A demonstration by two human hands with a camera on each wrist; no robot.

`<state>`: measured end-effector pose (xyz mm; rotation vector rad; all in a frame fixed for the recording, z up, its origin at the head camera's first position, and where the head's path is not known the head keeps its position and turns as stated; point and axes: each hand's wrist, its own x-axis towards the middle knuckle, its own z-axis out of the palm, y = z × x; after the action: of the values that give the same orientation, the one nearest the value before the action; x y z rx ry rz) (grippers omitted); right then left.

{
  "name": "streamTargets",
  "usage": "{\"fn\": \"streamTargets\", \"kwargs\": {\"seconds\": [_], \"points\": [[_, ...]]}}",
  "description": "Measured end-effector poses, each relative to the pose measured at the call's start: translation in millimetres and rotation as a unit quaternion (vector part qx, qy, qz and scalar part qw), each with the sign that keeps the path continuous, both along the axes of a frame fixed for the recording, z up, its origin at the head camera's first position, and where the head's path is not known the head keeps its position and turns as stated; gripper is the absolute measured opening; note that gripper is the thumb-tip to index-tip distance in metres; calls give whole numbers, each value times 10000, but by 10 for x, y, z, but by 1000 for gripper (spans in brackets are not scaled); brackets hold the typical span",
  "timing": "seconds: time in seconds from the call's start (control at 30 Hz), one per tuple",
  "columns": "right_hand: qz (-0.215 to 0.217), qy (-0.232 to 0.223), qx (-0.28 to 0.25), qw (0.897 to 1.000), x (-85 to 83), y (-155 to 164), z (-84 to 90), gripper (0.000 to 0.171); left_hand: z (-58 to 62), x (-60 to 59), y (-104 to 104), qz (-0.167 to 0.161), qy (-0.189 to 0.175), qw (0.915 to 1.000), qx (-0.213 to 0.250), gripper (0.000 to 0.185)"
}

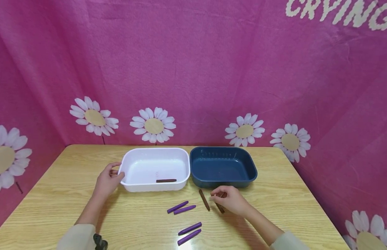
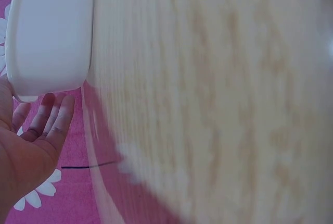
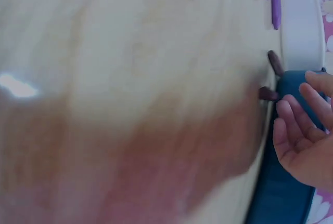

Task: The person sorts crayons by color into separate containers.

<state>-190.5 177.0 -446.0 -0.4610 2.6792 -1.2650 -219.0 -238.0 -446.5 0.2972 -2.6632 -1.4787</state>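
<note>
My left hand (image 1: 107, 180) grips the left end of a white plastic basin (image 1: 156, 187), thumb over the rim and fingers along the outer wall. One brown crayon (image 1: 166, 180) lies inside that basin. My right hand (image 1: 230, 200) is over a second brown crayon (image 1: 219, 207) in front of a dark blue basin (image 1: 224, 183). Its thumb and forefinger are apart, with no crayon visibly pinched between them; the hand partly hides this crayon. Just left of it lies another brown crayon (image 1: 204, 200) on the table.
Two purple crayons (image 1: 184, 209) lie in front of the white basin. Another purple pair (image 1: 189, 237) is nearer the front edge. The basins stand side by side on the wooden table (image 1: 274, 208), with a pink daisy-printed cloth (image 1: 193, 86) behind.
</note>
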Motion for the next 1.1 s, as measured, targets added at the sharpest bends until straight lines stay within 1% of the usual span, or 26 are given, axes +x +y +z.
{"fn": "streamTargets", "kwargs": {"seconds": [0.1,0.3,0.6,0.77,1.0,1.1], "points": [[-241,15,27,9997,23,37,-60,18,3,-6,-3,-5,17,10000,6,50],[-575,306,164,9977,39,24,-177,20,6,3,-8,-16,6,10000,25,51],[-1037,497,673,9911,90,-78,-201,20,-42,3,-16,-11,13,10000,58,50],[-1055,623,880,9885,123,-98,-183,16,-56,-9,-19,-14,7,10000,70,50],[-894,401,736,9925,117,-103,-156,14,-39,-23,-14,-1,44,10000,40,50],[-804,488,742,9928,106,-107,-144,14,-35,-18,-13,14,70,10000,34,50]]}}
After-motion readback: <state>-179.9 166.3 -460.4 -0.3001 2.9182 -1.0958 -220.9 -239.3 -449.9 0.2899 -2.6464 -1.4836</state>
